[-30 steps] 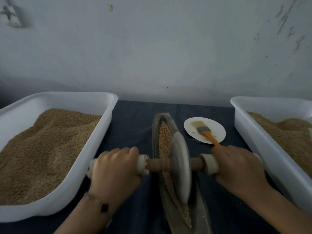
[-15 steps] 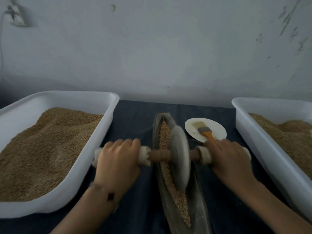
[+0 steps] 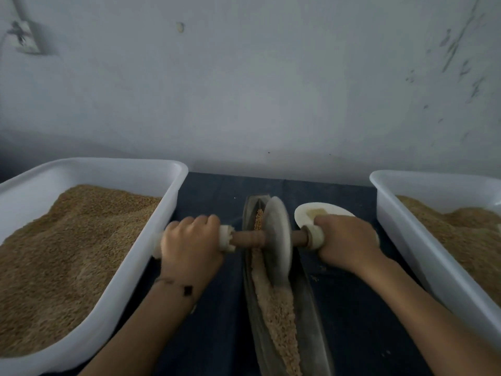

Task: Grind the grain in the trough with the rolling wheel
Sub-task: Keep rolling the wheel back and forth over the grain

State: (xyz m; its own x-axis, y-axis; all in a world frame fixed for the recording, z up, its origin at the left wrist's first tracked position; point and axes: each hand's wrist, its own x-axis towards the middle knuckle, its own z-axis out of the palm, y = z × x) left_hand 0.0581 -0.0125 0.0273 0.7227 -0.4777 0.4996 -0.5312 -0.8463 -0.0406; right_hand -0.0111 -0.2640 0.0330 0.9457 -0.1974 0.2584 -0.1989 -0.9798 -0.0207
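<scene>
Two hands are yours here, and both are busy on one tool. Your left hand has its grip curled over the pale padded end of the axle on the left side, a thin bracelet across the wrist; your right hand holds the padded end on the right the same way, fingers wrapped down over it.

One rolling wheel stands on edge between your hands, a grey stone-like disc, blurred at its rim, with the brown wooden axle through its middle. It sits in the far part of the one trough, a long narrow dark boat-shaped vessel lying on the blue-covered desk and running away from you.

One band of grain lies along the trough: paler and crumbly on the near side of the wheel, darker and whole-looking in the small patch just beyond it.

Two white tubs flank you, the left tub and right tub, each heaped with tan grain. One white plate lies behind your right hand, partly hidden by it.
</scene>
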